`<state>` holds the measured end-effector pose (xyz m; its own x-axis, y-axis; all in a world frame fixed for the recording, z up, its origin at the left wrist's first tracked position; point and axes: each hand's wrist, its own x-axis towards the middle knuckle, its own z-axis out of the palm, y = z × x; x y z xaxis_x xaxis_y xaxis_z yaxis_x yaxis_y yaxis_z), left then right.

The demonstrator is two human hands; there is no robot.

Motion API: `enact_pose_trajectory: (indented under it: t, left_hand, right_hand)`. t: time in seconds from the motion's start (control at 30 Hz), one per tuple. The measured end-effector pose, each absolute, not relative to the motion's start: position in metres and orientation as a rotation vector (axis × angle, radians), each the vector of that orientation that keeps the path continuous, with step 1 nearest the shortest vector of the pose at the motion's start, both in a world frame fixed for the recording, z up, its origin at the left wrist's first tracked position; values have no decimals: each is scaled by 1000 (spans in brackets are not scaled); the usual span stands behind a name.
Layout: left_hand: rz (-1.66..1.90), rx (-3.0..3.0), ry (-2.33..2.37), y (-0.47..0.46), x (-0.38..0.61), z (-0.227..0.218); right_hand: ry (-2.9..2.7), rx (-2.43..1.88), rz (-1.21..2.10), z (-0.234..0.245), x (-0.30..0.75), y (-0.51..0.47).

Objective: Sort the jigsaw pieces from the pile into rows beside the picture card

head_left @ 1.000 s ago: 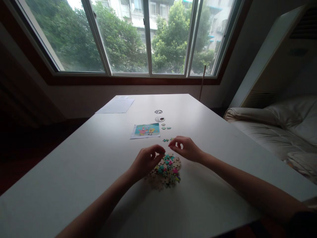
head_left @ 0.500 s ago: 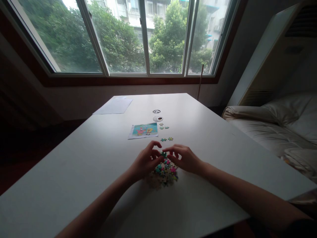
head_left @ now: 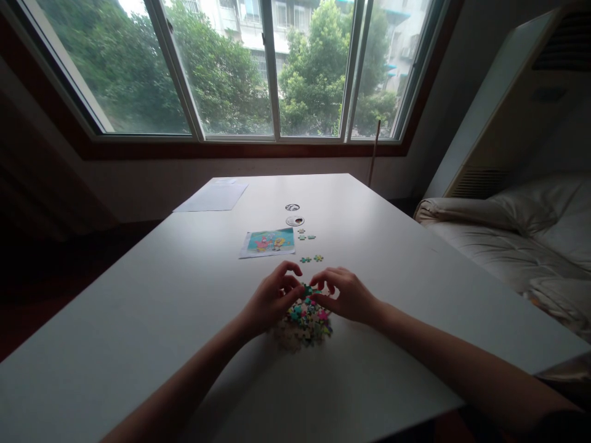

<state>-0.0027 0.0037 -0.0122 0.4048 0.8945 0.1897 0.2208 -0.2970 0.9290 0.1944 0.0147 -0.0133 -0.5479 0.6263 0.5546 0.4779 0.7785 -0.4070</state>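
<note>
My left hand [head_left: 270, 298] and my right hand [head_left: 345, 293] meet above a heap of colourful puzzle pieces [head_left: 305, 321] on the white table [head_left: 184, 295]. Both pinch a small green puzzle piece [head_left: 306, 289] between their fingertips, just over the heap's far edge. Beyond the hands lie two loose pieces [head_left: 311, 259], and further back a few more loose pieces [head_left: 305, 235] beside the printed reference picture [head_left: 268, 242].
Two small round objects [head_left: 294, 215] and a sheet of paper [head_left: 211, 197] lie near the table's far end. A window wall closes the back. A white cushioned sofa [head_left: 517, 234] stands to the right, with a thin stick [head_left: 373, 152] leaning near the window.
A second ago my hands were apart, the right one further out over the loose pieces. They came together over the heap and now both pinch one green piece; little has moved in the last half second.
</note>
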Motion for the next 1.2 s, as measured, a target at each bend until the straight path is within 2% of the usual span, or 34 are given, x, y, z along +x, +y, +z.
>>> enact_pose_trajectory:
  t: [0.2,0.5,0.73,1.2]
  left_hand:
    - [911,1956,1076,7,-6,-6]
    - [623,2403,1169,15,-29,-6]
    - [412,2493,1208,10,-26,3]
    - [365,2535,1242,8,-23,1]
  right_hand:
    - [-2273,-837,160,-12,200,19]
    - [-2185,-926,109,-13,210,31]
    - [-2180,-926,107,-15,210,32]
    - [-2183,-943,120,-15,210,32]
